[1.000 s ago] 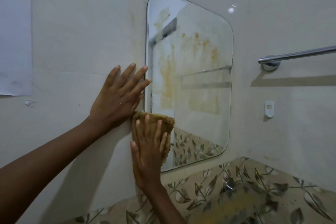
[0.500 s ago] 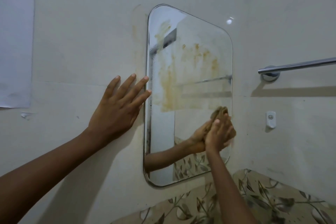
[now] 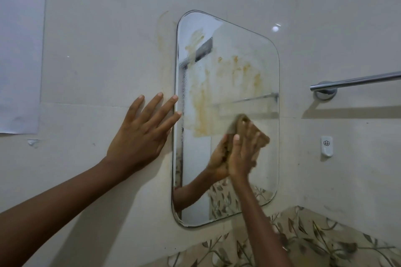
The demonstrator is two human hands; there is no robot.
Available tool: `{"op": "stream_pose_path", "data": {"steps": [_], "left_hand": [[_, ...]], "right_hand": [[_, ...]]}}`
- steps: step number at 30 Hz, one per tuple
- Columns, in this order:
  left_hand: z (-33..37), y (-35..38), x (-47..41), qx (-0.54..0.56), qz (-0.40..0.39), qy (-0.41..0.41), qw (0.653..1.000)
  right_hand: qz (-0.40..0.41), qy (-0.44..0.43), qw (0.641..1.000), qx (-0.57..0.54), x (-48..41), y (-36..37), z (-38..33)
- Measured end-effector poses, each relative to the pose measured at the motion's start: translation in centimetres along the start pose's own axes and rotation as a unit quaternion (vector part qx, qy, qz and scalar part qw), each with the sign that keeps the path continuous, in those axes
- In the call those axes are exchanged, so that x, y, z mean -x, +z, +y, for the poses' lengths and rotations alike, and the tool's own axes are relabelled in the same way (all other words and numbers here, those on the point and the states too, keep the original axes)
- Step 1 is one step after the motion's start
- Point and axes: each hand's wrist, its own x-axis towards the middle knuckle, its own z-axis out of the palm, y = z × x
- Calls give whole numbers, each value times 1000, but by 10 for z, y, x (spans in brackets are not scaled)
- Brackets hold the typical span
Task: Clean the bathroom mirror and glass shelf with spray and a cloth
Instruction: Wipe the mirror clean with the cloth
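The rounded mirror point(image 3: 227, 50) hangs on the pale wall, with yellow-brown smears point(image 3: 204, 110) over its upper and middle glass and droplets down its left edge. My right hand point(image 3: 243, 154) holds a bunched brown cloth point(image 3: 263, 138) pressed on the lower middle of the glass, just under the smears; the hand and forearm are reflected to its left. My left hand point(image 3: 141, 136) lies flat on the wall left of the mirror, fingers spread, two fingertips touching the mirror's edge. No spray bottle or glass shelf is in view.
A chrome towel bar point(image 3: 355, 80) sticks out from the side wall at the right, with a small white hook point(image 3: 326, 145) below it. A sheet of paper point(image 3: 19, 50) is stuck at the far left. Leaf-patterned tiles point(image 3: 314, 240) run under the mirror.
My right hand swept the cloth from the mirror's lower left corner across to the right, then came back slightly toward the middle. My left hand stayed flat on the wall. The view tilted up.
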Motion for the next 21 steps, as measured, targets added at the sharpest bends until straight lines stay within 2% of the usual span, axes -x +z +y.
{"op": "stream_pose_path", "data": {"steps": [4,7,11,15,19,21], "left_hand": [[0,-2,1,10,9,-5,1000],[1,-3,0,26,15,-16,999],[2,0,1,32,15,-14,999],[2,-6,1,55,5,-20,998],[4,-19,-13,121,36,-83,989],[-2,-22,-33,112,50,-98,988]], "right_hand": [[-84,-213,971,67,58,25,-49],[-127,-300,941,89,95,33,-51],[-117,-306,940,98,91,36,-46],[-116,-299,944,82,59,41,-75],[-109,-294,948,60,27,44,-100],[-94,-291,951,50,21,43,-102]]}}
